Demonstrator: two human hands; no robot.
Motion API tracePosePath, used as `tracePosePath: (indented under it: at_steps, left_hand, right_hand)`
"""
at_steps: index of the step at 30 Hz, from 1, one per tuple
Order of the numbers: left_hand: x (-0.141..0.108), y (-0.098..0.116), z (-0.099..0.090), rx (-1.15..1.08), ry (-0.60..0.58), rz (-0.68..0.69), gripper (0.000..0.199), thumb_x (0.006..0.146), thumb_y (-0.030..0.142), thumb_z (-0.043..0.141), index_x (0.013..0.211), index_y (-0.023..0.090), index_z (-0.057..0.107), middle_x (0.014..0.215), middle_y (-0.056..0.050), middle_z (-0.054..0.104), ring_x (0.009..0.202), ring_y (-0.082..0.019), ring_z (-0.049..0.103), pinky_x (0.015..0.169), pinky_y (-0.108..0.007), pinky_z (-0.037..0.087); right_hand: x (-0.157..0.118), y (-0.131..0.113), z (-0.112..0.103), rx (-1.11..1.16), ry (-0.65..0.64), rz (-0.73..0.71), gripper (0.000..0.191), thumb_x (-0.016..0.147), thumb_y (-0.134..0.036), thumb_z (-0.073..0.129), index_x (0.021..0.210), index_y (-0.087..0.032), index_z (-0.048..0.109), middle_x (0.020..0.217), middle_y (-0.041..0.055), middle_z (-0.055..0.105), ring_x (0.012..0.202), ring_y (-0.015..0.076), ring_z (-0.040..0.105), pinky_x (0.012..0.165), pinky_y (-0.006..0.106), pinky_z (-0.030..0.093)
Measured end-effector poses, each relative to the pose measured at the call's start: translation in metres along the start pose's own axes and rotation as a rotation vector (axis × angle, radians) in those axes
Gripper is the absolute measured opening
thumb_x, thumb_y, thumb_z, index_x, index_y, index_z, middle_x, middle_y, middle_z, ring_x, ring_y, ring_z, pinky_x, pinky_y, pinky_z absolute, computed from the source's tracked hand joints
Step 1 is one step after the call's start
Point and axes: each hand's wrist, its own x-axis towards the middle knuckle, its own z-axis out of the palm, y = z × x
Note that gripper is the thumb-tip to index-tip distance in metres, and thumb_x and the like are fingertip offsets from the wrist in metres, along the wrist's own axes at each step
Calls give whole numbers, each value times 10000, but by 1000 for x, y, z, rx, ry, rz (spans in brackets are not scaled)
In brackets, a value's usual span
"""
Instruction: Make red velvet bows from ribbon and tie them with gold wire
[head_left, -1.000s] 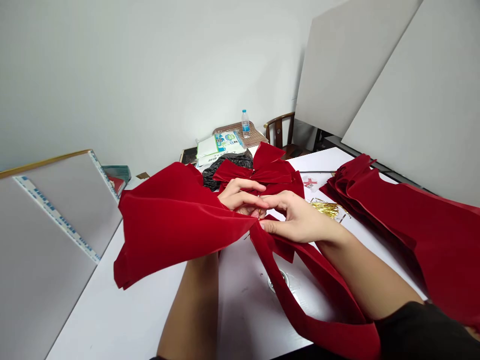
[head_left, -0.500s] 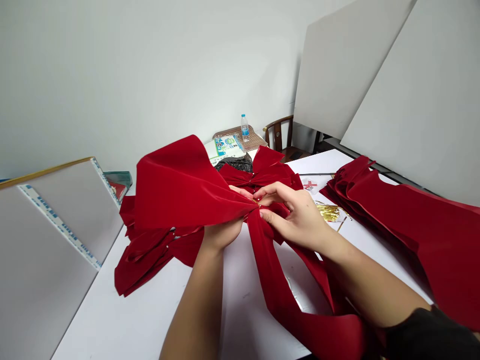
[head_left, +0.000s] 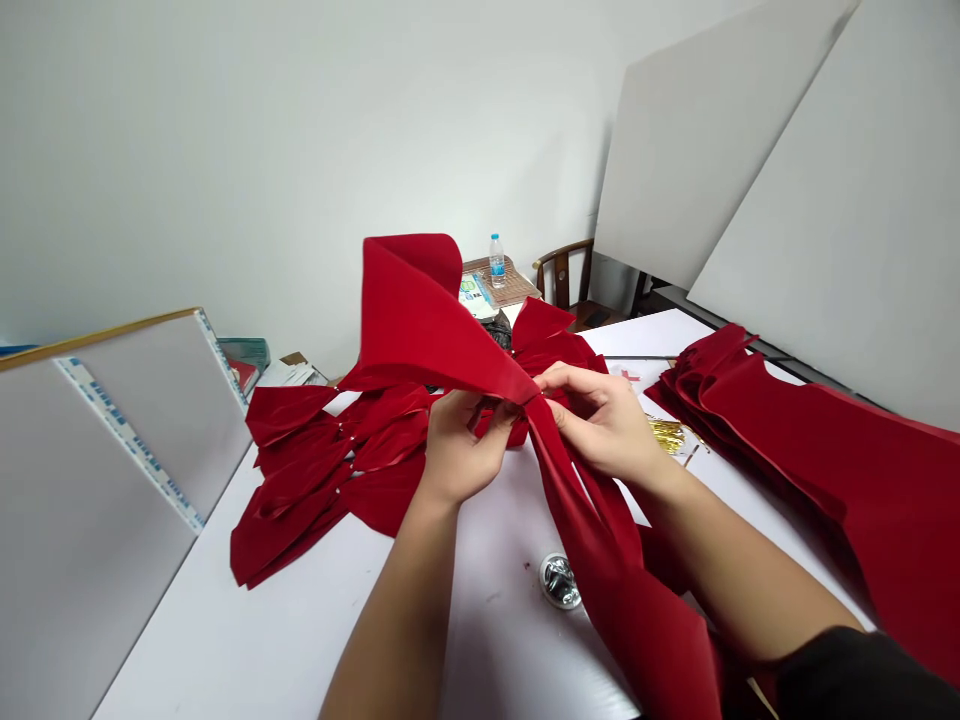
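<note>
A red velvet bow (head_left: pixel 442 330) is held up above the white table, its wide loop to the upper left and its tails hanging toward the lower right. My left hand (head_left: pixel 469 445) pinches the bow just left of its gathered middle. At the same knot, my right hand (head_left: pixel 600 415) grips with thumb and forefinger pressed together; whether a tie is between them is hidden. Several finished-looking red bows (head_left: pixel 330 470) lie in an overlapping row to the left, and more bows (head_left: pixel 547 335) sit behind my hands.
Stacked red velvet strips (head_left: pixel 810 440) cover the table's right side. Gold twist ties (head_left: pixel 666 434) lie beside them. A silvery roll (head_left: pixel 559 580) rests on the white table (head_left: pixel 300 620) below the bow. A water bottle (head_left: pixel 497 262) and a wooden chair (head_left: pixel 562 275) stand behind.
The bow has been turned so its loop points more upward and its back faces me. My left hand has come out from behind the cloth. The silvery roll has come into view.
</note>
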Motion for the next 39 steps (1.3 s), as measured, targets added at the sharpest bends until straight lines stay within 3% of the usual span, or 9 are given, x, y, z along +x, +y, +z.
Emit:
tracePosePath:
  at_steps: [9, 18, 25, 29, 34, 39]
  left_hand:
    - [-2, 6, 2, -117, -52, -24, 37, 939, 171, 680, 963, 173, 708, 895, -49, 770, 826, -165, 737, 767, -267, 589]
    - [-1, 20, 1, -46, -50, -8, 38, 926, 150, 691, 936, 186, 690, 909, -28, 746, 840, -146, 719, 792, -252, 573]
    - [-2, 27, -3, -175, -49, -54, 62, 967, 192, 642, 914, 183, 673, 846, -22, 713, 783, -134, 689, 740, -239, 569]
    - [-1, 24, -5, -100, 1, 58, 21, 963, 201, 650, 956, 187, 663, 898, -37, 703, 825, -150, 681, 769, -272, 575]
    - [1, 22, -1, 191, 39, 266, 137, 874, 139, 769, 972, 197, 692, 946, -28, 737, 894, -161, 707, 821, -281, 589]
    - [1, 26, 1, 313, 56, 346, 114, 906, 117, 730, 982, 198, 703, 959, -26, 760, 916, -163, 732, 837, -279, 601]
  right_hand:
    - [0, 0, -2, 142, 20, 66, 155, 933, -313, 742, 991, -170, 747, 978, 60, 765, 846, 149, 696, 776, 258, 558]
    - [-2, -6, -3, 119, -12, 91, 142, 942, -296, 730, 1017, -175, 727, 946, 41, 722, 837, 144, 649, 773, 261, 528]
    - [-3, -3, -3, 107, 4, 67, 134, 991, -325, 672, 996, -192, 689, 951, 35, 689, 853, 144, 628, 810, 277, 512]
    - [-3, 0, 0, 138, 26, 99, 134, 960, -320, 714, 1001, -196, 685, 944, 30, 694, 850, 152, 633, 804, 280, 519]
    - [-5, -4, 4, 86, 36, 99, 128, 965, -303, 691, 961, -177, 672, 908, 27, 678, 838, 145, 620, 782, 263, 504]
    - [-5, -4, 5, 44, 32, 54, 121, 975, -287, 665, 1012, -172, 666, 957, 41, 698, 855, 151, 635, 768, 265, 497]
